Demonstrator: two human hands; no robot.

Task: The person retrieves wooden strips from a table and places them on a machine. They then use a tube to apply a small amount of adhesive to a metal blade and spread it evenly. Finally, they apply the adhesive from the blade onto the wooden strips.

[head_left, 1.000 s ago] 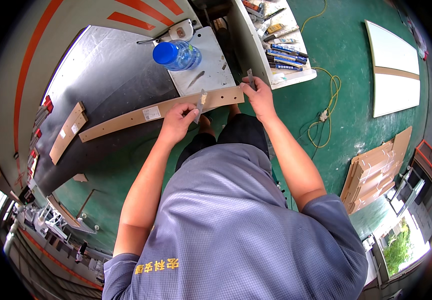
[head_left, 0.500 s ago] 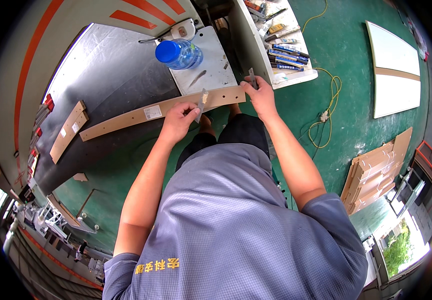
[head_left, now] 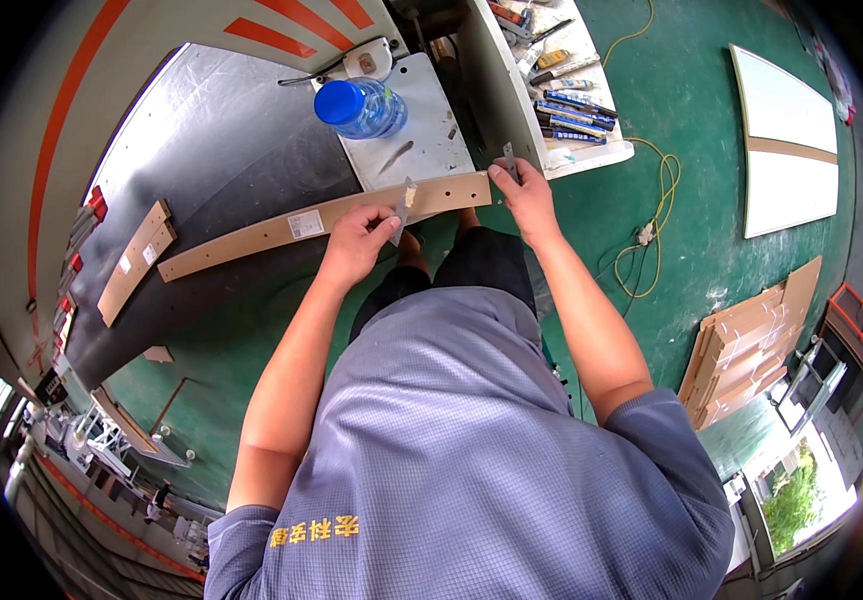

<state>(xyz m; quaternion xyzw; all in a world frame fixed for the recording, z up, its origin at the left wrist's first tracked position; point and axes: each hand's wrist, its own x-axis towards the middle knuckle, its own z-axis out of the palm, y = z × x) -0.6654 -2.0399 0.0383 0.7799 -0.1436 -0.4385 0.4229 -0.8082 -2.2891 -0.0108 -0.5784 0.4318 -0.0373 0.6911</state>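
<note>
at the edge of the dark curved panel [head_left: 222,170], both bare forearms reach up from the lower frame to a long tan strip [head_left: 282,228] that lies across the panel and runs from lower left to upper right. left hand [head_left: 357,240] sits on the strip's middle, knuckles up, fingers curled shut around a small scraper [head_left: 404,205] whose blade points up over the strip's top edge. left elbow is bent, the forearm slanting up and right. right hand [head_left: 524,195] rests at the strip's right end, fingers closed on a small grey blade [head_left: 509,158] pinched upright beside that end — whether the palm also presses the strip i cannot tell. right arm is nearly straight, angled up and left from the shoulder. just beyond the strip stands a clear bottle [head_left: 362,107] with a blue cap on a white board [head_left: 422,125]. right of it a tray [head_left: 562,85] holds tubes and tools. a shorter tan piece [head_left: 134,262] lies on the panel well to the left — apart from the strip. yellow cable [head_left: 652,220] loops on the green floor [head_left: 712,280].
</note>
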